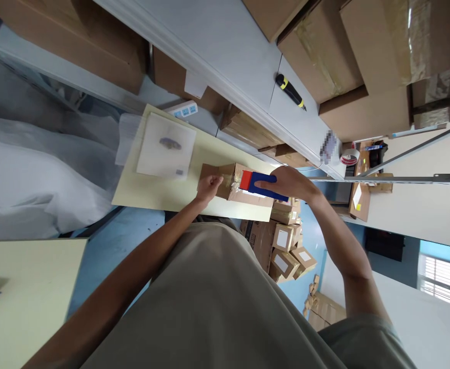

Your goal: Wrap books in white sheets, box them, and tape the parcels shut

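A small brown cardboard carton (225,190) lies on the pale yellow tabletop (163,197), with shiny tape near its middle. My right hand (282,183) grips a blue tape dispenser (261,184) with a red front end, which rests over the carton's right part. Part of a white label shows beneath the dispenser. At the carton's left end is my left hand (208,189), its fingers pinched together against the near edge. Whatever may be between those fingertips is too small to make out.
On the table's left lies a white printed sheet or bag (166,146). A power strip (184,109) sits behind it. Above, a grey shelf (225,51) carries a black-and-yellow cutter (291,92), a tape roll (349,155) and large cartons (371,113). Stacked boxes (284,238) stand on the floor at right.
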A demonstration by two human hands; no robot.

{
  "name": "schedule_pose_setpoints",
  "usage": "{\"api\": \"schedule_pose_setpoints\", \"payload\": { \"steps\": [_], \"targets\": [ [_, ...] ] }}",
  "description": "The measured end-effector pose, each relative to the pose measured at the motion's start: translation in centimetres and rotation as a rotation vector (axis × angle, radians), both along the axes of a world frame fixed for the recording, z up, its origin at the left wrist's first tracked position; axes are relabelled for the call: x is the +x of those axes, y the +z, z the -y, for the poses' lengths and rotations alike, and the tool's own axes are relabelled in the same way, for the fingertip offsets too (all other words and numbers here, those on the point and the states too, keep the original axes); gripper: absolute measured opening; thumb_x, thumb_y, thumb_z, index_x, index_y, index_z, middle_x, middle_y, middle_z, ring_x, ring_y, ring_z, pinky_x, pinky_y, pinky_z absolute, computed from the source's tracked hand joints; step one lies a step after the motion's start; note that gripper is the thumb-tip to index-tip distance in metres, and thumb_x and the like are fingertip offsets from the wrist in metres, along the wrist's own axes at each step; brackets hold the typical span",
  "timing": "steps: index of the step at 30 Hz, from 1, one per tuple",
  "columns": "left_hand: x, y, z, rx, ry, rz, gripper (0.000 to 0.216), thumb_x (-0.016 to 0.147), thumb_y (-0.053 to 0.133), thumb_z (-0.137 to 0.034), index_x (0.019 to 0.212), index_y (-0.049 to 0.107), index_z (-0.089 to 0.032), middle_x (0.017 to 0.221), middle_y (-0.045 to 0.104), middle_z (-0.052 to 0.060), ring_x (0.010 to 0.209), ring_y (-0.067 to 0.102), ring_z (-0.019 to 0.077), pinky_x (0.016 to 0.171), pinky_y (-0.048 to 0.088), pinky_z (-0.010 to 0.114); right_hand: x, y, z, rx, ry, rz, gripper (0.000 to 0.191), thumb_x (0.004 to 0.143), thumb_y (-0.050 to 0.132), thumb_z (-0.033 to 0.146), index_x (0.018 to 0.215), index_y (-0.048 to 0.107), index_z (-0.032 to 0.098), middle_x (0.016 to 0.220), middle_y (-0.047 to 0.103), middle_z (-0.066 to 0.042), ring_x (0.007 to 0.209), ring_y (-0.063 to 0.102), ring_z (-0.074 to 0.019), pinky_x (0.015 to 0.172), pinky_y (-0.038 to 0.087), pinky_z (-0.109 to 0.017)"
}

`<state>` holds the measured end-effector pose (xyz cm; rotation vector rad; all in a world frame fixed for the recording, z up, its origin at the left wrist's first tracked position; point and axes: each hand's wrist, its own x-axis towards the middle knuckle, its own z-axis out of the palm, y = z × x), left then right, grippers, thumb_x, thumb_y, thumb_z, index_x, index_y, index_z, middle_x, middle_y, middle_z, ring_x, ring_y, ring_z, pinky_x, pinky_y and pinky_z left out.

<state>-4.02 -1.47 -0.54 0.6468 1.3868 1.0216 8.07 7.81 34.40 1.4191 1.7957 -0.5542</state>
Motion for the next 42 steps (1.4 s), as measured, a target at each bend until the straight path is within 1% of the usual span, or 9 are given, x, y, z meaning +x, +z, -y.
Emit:
{"api": "schedule_pose_setpoints", "payload": {
  "steps": [8,10,13,17,22,27,31,37,42],
  "targets": [
    [2.8,-1.7,-0.6,-0.007,-0.088,-0.134,0.025,0.094,0.071,-0.045,0.088,0.075,-0.02,0.088,0.078,0.011,0.089,0.075,0.0295,0.084,0.058,0.039,-1.2,-1.8,-0.5,-0.007,-0.003,0.086,0.078,0.099,0.053,0.09,0.072,0.07,0.019,0.067,0.074,-0.011,0.062,0.069,-0.0215,0.063,0.043,-0.031],
    [2.5,-2.0,-0.1,0.029,-0.071,-0.195,0.027,0.094,0.073,-0.044,0.104,0.076,-0.018,0.096,0.078,0.012,0.095,0.075,0.0308,0.09,0.059,0.042,-1.3,-1.7,-0.4,-0.031,-0.028,0.071,0.078,0.1,0.051,0.09,0.074,0.071,0.019,0.067,0.076,-0.011,0.061,0.069,-0.0212,0.064,0.044,-0.03],
    [1.4,-1.6,0.8,0.095,-0.049,-0.254,0.054,0.089,0.077,-0.037,0.139,0.067,-0.017,0.114,0.076,0.013,0.102,0.072,0.0299,0.094,0.059,0.043,-1.4,-1.5,-0.2,-0.042,-0.039,0.069,0.077,0.101,0.052,0.088,0.076,0.072,0.018,0.069,0.077,-0.012,0.062,0.07,-0.0219,0.064,0.045,-0.031],
    [-0.1,1.1,0.7,0.318,-0.273,-0.2,0.084,0.086,0.074,-0.029,0.167,0.049,-0.027,0.122,0.068,0.007,0.088,0.066,0.0196,0.083,0.06,0.034,-1.5,-1.4,0.1,0.0,0.025,0.111,0.075,0.102,0.054,0.086,0.079,0.074,0.017,0.077,0.078,-0.014,0.069,0.072,-0.0245,0.064,0.043,-0.032],
    [0.3,3.8,-2.0,0.51,-0.601,-0.39,0.061,0.08,0.081,-0.029,0.141,0.074,-0.026,0.113,0.064,0.008,0.103,0.067,0.0278,0.087,0.058,0.035,-1.9,-1.0,1.0,-0.001,0.076,0.149,0.075,0.104,0.051,0.085,0.09,0.078,0.016,0.08,0.078,-0.015,0.076,0.074,-0.0268,0.067,0.046,-0.033],
    [0.4,2.6,-3.1,0.439,-0.597,-0.414,0.057,0.079,0.086,-0.035,0.135,0.079,-0.028,0.11,0.066,0.009,0.106,0.068,0.0315,0.091,0.055,0.035,0.1,-1.3,1.0,0.045,0.079,0.213,0.077,0.101,0.054,0.086,0.098,0.079,0.014,0.093,0.081,-0.021,0.09,0.077,-0.0335,0.074,0.05,-0.035],
    [-0.6,1.9,-2.8,0.419,-0.572,-0.337,0.058,0.073,0.092,-0.035,0.13,0.082,-0.029,0.107,0.067,0.007,0.101,0.069,0.0303,0.094,0.054,0.035,4.2,-3.6,-0.1,-0.042,-0.016,0.173,0.072,0.102,0.057,0.082,0.096,0.08,0.014,0.097,0.083,-0.02,0.087,0.078,-0.0308,0.075,0.051,-0.034],
    [-1.5,2.4,-2.7,0.45,-0.58,-0.314,0.058,0.076,0.092,-0.042,0.131,0.08,-0.025,0.104,0.067,0.006,0.093,0.068,0.0252,0.092,0.055,0.035,9.8,-9.1,-1.2,-0.132,-0.059,0.058,0.074,0.102,0.059,0.081,0.101,0.081,0.011,0.096,0.085,-0.019,0.081,0.079,-0.0273,0.074,0.053,-0.032],
    [-0.6,2.7,-1.6,0.338,-0.498,-0.303,0.058,0.076,0.091,-0.036,0.131,0.076,-0.025,0.101,0.067,0.003,0.089,0.069,0.0212,0.091,0.059,0.035,11.7,-12.6,-1.0,-0.108,-0.038,-0.009,0.087,0.099,0.058,0.087,0.119,0.08,0.005,0.106,0.084,-0.025,0.096,0.082,-0.0318,0.086,0.056,-0.034]
  ]
}}
